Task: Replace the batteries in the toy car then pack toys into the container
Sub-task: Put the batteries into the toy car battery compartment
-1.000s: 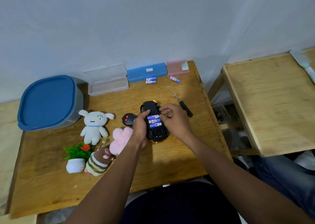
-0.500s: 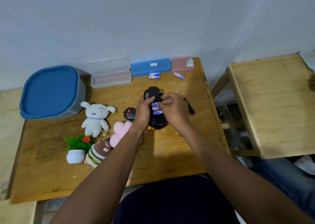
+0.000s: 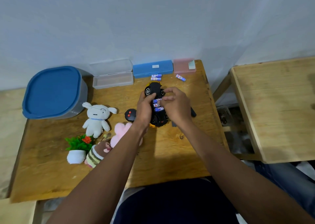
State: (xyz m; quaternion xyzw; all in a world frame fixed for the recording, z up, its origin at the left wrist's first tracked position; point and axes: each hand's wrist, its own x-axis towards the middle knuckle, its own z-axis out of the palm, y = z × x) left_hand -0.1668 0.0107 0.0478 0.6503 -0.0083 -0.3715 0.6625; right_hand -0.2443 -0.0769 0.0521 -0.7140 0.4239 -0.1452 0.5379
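Note:
A black and yellow toy car point(image 3: 154, 90) lies upside down mid-table, its open battery bay showing blue batteries point(image 3: 157, 105). My left hand point(image 3: 144, 108) grips the car's left side. My right hand point(image 3: 175, 104) has its fingers curled over the bay and pinches the top battery there. Three loose batteries point(image 3: 156, 77) lie near the back edge. A black remote point(image 3: 129, 114) sits left of the car. A grey container with a blue lid point(image 3: 51, 91) stands at the back left.
White plush point(image 3: 96, 119), pink plush point(image 3: 121, 132), striped plush point(image 3: 96, 154) and a small potted plant point(image 3: 77, 148) lie at left. Clear point(image 3: 112, 78), blue point(image 3: 152, 68) and pink point(image 3: 184, 65) cases line the wall. A screwdriver handle point(image 3: 193, 112) and a dark cover point(image 3: 173, 124) lie behind my right hand. Another wooden table point(image 3: 276, 104) stands right.
The view tilted, so everything sits higher in frame. Both hands stay on the car; my right fingers shifted toward the top battery and front wheel.

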